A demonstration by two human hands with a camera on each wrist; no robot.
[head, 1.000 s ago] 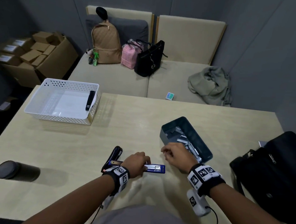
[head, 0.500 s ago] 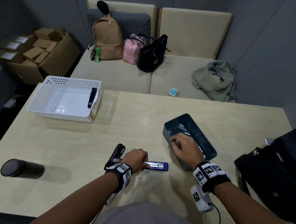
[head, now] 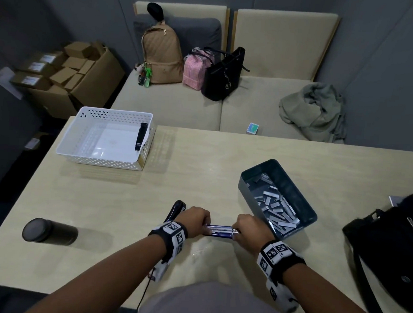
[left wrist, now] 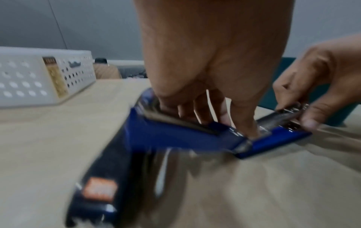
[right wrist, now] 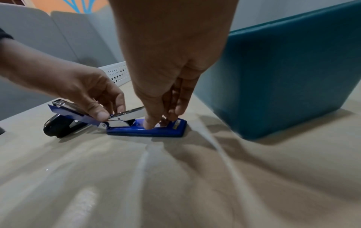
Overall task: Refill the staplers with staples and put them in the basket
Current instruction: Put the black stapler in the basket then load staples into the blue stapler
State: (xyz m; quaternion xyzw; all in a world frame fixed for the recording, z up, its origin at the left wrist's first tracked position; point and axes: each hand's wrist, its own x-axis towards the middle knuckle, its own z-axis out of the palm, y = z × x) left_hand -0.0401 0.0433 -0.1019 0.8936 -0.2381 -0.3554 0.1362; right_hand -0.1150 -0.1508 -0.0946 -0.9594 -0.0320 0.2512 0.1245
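A blue stapler [head: 220, 230] lies flat on the table near the front edge, its black lid [head: 176, 209] swung back to the left. My left hand [head: 195, 219] grips the stapler at the hinge end, fingers down on the metal magazine [left wrist: 175, 120]. At the stapler's front end my right hand [head: 249, 229] pinches a silvery staple strip [left wrist: 293, 109], with its fingertips [right wrist: 156, 121] down on the blue base. A teal bin [head: 302, 199] of loose staple strips stands just right of that hand. Far left, the white basket [head: 102, 160] holds a black stapler [head: 142, 137].
A black tumbler [head: 48, 231] lies on its side at the front left. A black bag [head: 389, 254] covers the table's right edge. Beyond the table is a sofa with several bags [head: 163, 55] and a crumpled cloth [head: 313, 110]. Cardboard boxes [head: 67, 73] sit at far left.
My right hand reached into the teal bin, then came back to the stapler's front end with a strip pinched. The left hand stayed on the stapler.
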